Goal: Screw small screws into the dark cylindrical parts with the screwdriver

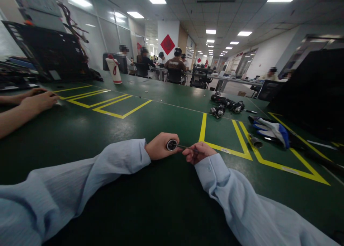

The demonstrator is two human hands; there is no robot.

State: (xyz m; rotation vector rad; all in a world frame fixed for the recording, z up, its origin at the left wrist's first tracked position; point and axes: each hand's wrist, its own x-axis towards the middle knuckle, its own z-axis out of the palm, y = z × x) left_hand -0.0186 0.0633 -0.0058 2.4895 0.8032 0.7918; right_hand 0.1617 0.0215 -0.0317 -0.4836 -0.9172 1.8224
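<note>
My left hand [159, 145] is closed around a short cylindrical part [171, 145] with a bright metal rim and a dark interior, its round end turned towards me. A thin dark rod-shaped tool [185, 147] runs from that round end to my right hand [201, 153], whose fingers pinch it. The tool's tip meets the part's opening; how far it goes in, I cannot tell. Both hands are held above the green table [150, 196], close together. Most of the cylindrical part is hidden by my left fingers.
Black-and-metal assemblies [224, 104], a loose metal cup-shaped piece [256, 141] and blue-and-white gloves [271, 129] lie to the right. Yellow tape [228, 151] marks the table. A white tumbler [114, 70] stands at the back left. Another person's hand [40, 99] rests at the left.
</note>
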